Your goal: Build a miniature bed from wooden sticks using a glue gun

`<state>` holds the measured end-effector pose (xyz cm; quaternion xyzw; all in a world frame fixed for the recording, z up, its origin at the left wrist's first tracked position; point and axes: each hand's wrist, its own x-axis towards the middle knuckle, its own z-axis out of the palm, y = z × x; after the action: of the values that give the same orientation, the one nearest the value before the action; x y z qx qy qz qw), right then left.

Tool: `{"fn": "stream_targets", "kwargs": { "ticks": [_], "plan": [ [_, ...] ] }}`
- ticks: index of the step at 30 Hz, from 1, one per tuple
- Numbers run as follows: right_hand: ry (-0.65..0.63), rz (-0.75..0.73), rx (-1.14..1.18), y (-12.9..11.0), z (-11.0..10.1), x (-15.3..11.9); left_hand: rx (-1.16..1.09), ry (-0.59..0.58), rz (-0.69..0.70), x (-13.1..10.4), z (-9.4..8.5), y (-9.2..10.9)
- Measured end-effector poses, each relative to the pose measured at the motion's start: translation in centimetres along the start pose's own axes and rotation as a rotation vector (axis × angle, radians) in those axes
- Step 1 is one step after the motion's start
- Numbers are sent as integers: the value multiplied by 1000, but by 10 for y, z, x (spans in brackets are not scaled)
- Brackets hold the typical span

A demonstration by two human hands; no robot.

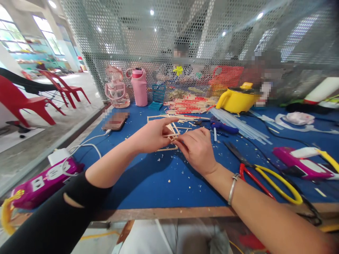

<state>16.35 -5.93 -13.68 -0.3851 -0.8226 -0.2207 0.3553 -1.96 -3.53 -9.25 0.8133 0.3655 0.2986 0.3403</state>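
1. The worktop (159, 197) is deep blue, speckled with pale flecks (169, 181).
2. The stick frame (170, 149) is plain pale cream.
3. The piled sticks (189, 104) are cream, patterned with red.
4. The tall bottle (139, 91) is pink.
5. The pot (235, 102) is bright yellow.
6. The scissors (245, 162) mix red, yellow and dark grey.
7. The power strip (43, 181) is magenta and white.
8. The screen (137, 38) is grey, dotted with holes.

Left hand (153, 135) angled inward, right hand (199, 150) pinching

The left hand (152, 137) hides part of the frame (167, 149); what the right hand (200, 150) pinches is too small to tell. The left edge cuts off a chair (33, 103); a person (181, 52) behind the mesh (124, 44) is blurred.
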Motion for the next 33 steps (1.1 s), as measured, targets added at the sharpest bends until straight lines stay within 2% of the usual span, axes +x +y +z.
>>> {"fn": "stream_targets", "kwargs": {
  "ticks": [3, 6, 14, 19, 27, 33],
  "plan": [
    [58, -2, 45, 2, -1, 0, -74, -46, -27, 4, -3, 6],
    [117, 5, 60, 4, -2, 1, -211, -36, -63, 4, -4, 9],
    [211, 61, 4, 3, -10, 5, -542, 139, -172, -4, 7, 16],
    [265, 93, 0, -1, -15, 6, -731, 220, -185, -8, 15, 25],
    [331, 192, 278, 2, -16, 9, -783, 314, -217, -11, 23, 31],
    [318, 180, 345, 5, -17, 9, -740, 287, -177, -11, 24, 32]
  ]
}}
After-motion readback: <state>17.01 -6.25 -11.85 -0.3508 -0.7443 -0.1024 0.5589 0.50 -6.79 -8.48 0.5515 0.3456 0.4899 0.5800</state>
